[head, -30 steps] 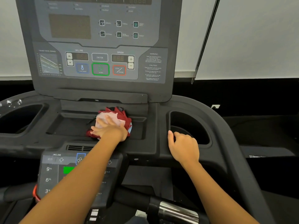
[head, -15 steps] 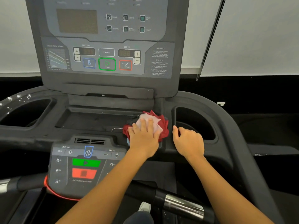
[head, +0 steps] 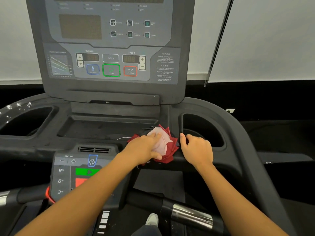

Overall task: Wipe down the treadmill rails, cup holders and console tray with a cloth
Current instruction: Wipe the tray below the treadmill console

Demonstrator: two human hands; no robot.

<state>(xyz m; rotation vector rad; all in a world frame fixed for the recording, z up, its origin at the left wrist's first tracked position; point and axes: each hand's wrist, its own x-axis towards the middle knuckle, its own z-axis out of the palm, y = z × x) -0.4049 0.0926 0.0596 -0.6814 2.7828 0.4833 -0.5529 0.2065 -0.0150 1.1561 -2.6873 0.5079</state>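
Note:
A red and pale pink cloth (head: 166, 143) lies bunched at the right end of the black console tray (head: 105, 128), spilling over its front ledge. My left hand (head: 144, 149) presses down on the cloth with the fingers curled over it. Just right of the cloth, my right hand (head: 196, 149) rests on the ledge beside the right cup holder (head: 202, 130), its fingers curled and holding nothing. The left cup holder (head: 25, 121) is at the far left, with white specks on its rim.
The upright console panel (head: 110, 65) with start and stop buttons rises behind the tray. A lower control pad (head: 75, 172) sits under my left forearm. A chrome-banded handlebar (head: 187, 213) crosses below. A shoe tip (head: 152, 218) shows at the bottom.
My left hand slid the cloth from the middle of the tray to its right end and onto the front ledge. My right hand stayed by the right cup holder.

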